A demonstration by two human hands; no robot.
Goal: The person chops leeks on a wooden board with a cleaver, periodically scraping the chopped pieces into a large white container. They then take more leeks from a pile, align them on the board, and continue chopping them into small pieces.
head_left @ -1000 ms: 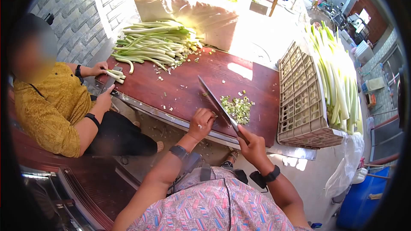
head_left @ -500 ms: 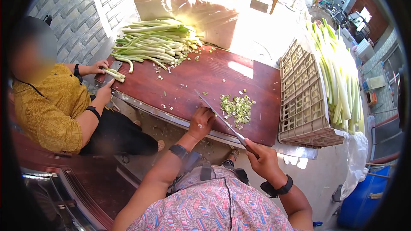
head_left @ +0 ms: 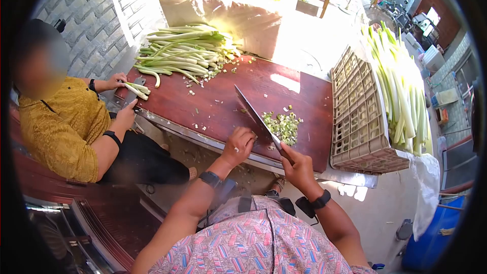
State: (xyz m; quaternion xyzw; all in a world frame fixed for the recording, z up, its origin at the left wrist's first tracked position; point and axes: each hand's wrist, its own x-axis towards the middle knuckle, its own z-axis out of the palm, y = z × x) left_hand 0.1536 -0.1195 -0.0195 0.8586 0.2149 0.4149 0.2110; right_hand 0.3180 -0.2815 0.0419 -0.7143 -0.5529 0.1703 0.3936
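My right hand is closed around the handle of a large kitchen knife, its blade slanting up and left over the table. Left of the blade, near the table's front edge, my left hand is closed with curled fingers; what they hold, if anything, is hidden. A pale scrap sticks to the back of that hand. Right behind the blade lies a heap of chopped green onion on the dark red tabletop.
A large pile of trimmed green onions lies at the far left. A plastic crate on the right holds long green onions. At the left, a co-worker in a yellow shirt holds a split green onion and a blade.
My right hand has moved up and slightly left, and the knife now shows more of its blade face, closer to the chopped heap. My left hand has barely moved.
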